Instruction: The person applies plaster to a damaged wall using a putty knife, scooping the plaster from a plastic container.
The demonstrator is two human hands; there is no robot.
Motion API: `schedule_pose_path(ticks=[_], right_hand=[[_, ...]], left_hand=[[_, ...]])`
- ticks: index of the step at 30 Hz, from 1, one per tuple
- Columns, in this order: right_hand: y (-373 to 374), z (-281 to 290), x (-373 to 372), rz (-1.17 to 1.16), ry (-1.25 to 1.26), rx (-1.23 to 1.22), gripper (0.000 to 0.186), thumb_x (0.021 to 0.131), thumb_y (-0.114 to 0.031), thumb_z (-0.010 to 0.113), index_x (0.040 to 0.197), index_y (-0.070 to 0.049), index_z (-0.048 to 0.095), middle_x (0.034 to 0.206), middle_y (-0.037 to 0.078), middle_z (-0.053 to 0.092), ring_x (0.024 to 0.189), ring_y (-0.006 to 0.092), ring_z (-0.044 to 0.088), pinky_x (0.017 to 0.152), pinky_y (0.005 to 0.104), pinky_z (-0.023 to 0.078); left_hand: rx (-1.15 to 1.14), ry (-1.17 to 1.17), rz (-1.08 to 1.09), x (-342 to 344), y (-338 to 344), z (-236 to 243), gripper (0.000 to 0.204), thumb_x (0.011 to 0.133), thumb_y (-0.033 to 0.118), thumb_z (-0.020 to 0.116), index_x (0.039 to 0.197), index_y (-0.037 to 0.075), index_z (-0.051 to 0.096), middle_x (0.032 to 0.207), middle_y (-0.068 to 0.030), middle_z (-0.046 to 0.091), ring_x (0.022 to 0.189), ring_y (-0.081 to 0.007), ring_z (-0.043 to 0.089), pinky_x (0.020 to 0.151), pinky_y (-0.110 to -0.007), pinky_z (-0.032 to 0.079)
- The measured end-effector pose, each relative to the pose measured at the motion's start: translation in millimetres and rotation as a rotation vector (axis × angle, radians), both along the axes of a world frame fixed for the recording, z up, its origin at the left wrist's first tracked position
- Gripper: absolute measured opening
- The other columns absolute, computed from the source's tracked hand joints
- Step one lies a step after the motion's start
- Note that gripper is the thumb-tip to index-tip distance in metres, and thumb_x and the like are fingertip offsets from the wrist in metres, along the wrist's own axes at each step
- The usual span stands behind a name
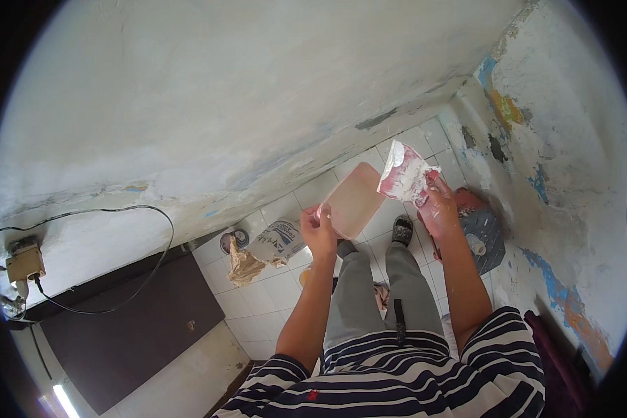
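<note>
My left hand (318, 233) grips the near-left edge of a flat, pale pink rectangular plastic piece (357, 200) with rounded corners. A thin whitish film seems to cover its face. In my right hand (439, 209) is a red putty spreader (404, 175), its blade thickly smeared with white putty. White smears also mark the fingers of that hand. The spreader is held up just right of the pink piece, and I see a narrow gap between them. Both hands are raised in front of me, over the tiled floor.
A patchy plastered wall (223, 90) stands ahead, and a peeling one (571, 139) on the right. On the floor are an open paper bag (275, 240), a small can (235, 240) and a grey box-like object (486, 233). A cable (168, 230) hangs near a socket box (26, 263) and a dark panel (132, 320).
</note>
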State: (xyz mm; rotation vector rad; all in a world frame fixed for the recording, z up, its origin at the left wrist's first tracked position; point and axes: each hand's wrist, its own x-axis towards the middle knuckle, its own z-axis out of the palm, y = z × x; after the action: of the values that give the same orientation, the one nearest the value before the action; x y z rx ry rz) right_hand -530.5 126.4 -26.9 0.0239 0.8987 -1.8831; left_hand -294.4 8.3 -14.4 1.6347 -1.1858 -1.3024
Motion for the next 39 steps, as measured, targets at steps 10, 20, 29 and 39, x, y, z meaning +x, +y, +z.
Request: schedule_pose_path(ticks=[10,20,29,39], right_hand=[[-15.1,46.7,-20.0,0.464,1.451,0.037,0.047,0.088,0.002,0.06,0.133,-0.013,0.065,0.133,0.01,0.065,0.122,0.0277,0.062,0.11,0.0452,0.042],[8.5,67.3,17.2,0.617,1.683,0.072,0.053,0.085,0.001,0.057,0.132,-0.022,0.068,0.136,0.0,0.065,0.131,0.0243,0.058,0.117,0.0657,0.018],[34.4,79.2,15.0,0.511,1.723,0.066,0.047,0.084,0.002,0.054,0.123,-0.015,0.072,0.13,0.007,0.068,0.126,0.027,0.061,0.116,0.064,0.022],[0.4,69.6,-28.1,0.388,1.794,0.192,0.032,0.086,-0.005,0.059,0.115,-0.013,0.07,0.116,0.004,0.072,0.106,0.0264,0.067,0.101,0.0493,0.045]], left_hand=[[-0.014,-0.073,0.032,-46.8,-12.8,25.3,0.027,0.092,0.025,0.072,0.105,0.004,0.061,0.088,-0.004,0.062,0.076,-0.0109,0.056,0.068,-0.029,0.047],[0.01,0.265,0.226,-60.0,-28.4,24.3,0.028,0.094,0.03,0.073,0.092,0.007,0.057,0.08,-0.0026,0.059,0.067,-0.0095,0.049,0.059,-0.027,0.043],[-0.039,0.259,0.212,-40.4,-29.5,27.3,0.025,0.095,0.026,0.071,0.091,0.007,0.056,0.075,0.0002,0.054,0.065,-0.009,0.049,0.059,-0.027,0.042],[-0.335,-0.184,-0.06,-32.6,0.1,50.1,0.025,0.093,0.019,0.072,0.103,-0.001,0.062,0.086,-0.003,0.06,0.076,-0.0097,0.054,0.072,-0.026,0.046]])
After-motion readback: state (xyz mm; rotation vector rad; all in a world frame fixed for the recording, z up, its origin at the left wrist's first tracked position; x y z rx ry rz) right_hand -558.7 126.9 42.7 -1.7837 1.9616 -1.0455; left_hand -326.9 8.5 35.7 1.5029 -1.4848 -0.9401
